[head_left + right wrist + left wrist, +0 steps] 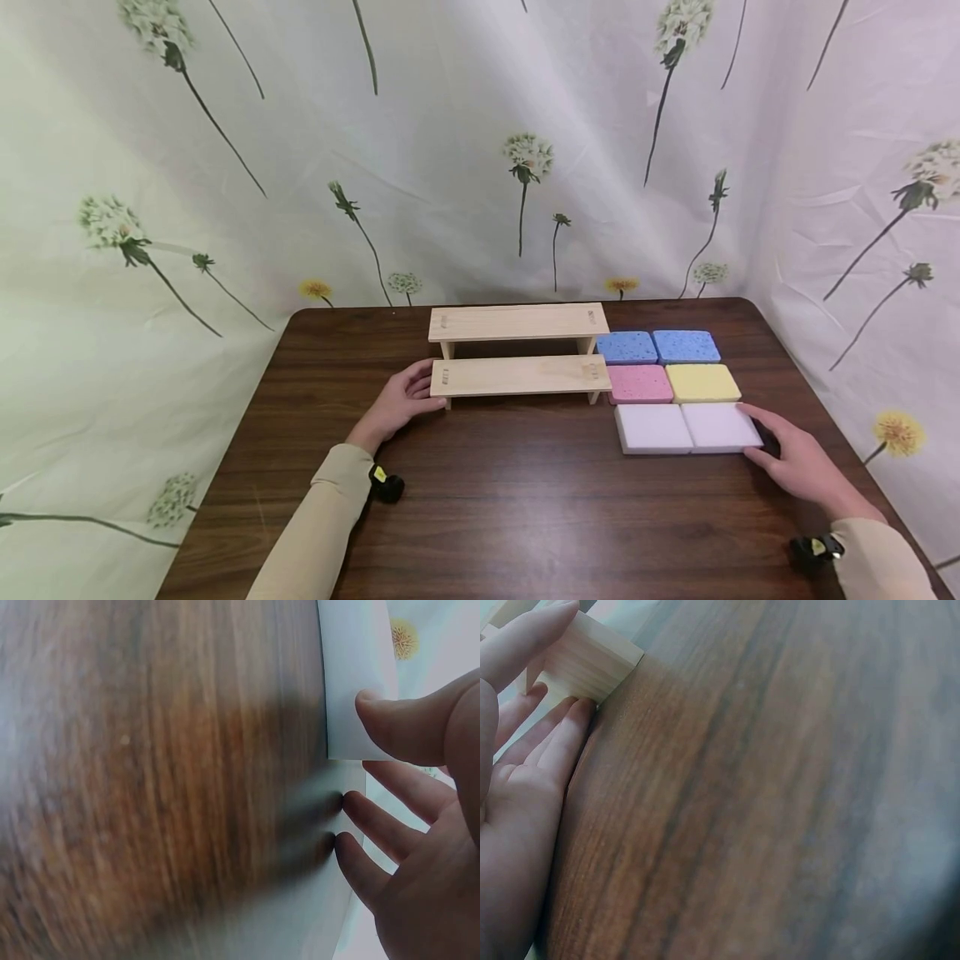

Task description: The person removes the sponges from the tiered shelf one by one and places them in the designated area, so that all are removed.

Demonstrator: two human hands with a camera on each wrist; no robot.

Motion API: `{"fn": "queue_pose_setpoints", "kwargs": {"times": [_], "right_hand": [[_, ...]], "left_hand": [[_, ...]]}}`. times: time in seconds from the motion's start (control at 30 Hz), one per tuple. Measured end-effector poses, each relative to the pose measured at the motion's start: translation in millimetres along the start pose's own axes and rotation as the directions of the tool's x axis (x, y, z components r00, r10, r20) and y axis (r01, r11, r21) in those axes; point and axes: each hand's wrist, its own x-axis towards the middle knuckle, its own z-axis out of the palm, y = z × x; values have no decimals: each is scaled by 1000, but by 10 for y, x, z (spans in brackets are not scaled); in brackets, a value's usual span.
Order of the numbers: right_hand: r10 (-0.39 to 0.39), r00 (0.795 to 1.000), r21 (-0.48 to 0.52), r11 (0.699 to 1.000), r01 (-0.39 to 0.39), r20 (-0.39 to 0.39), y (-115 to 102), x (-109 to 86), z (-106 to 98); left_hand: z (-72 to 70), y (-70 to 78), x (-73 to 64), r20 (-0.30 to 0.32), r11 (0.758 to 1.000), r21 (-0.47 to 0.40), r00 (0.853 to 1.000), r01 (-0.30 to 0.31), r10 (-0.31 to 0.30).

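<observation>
Two pale wooden risers stand one behind the other, the rear riser higher than the front riser. My left hand holds the front riser by its left end, thumb at the front and fingers around the end. In the left wrist view, the riser's end lies between thumb and fingers. Two white sponges lie side by side on the right. My right hand pinches the right white sponge at its outer end, with the thumb on its front face and the other fingertips low beside the table.
Behind the white sponges lie a pink sponge and a yellow sponge. Two blue sponges form the row farther back, close to the risers' right ends. The brown table ends at a dandelion-patterned cloth.
</observation>
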Motion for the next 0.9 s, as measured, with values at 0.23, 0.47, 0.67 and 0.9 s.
{"fn": "queue_pose_setpoints", "kwargs": {"times": [0.23, 0.47, 0.67, 0.9], "right_hand": [[-2, 1000, 0, 1000, 2, -10, 24, -11, -2], [13, 1000, 5, 1000, -13, -2, 23, -19, -2], [12, 1000, 0, 1000, -12, -5, 24, -18, 0], [31, 999, 4, 999, -31, 10, 20, -4, -15]], "left_hand": [[-6, -3, -6, -1, 1000, 1, 1000, 8, -8], [-3, 4, -8, 4, 1000, -4, 1000, 14, -14], [5, 7, -7, 3, 1000, -5, 1000, 15, -15], [3, -11, -8, 2, 1000, 3, 1000, 8, -8]]}}
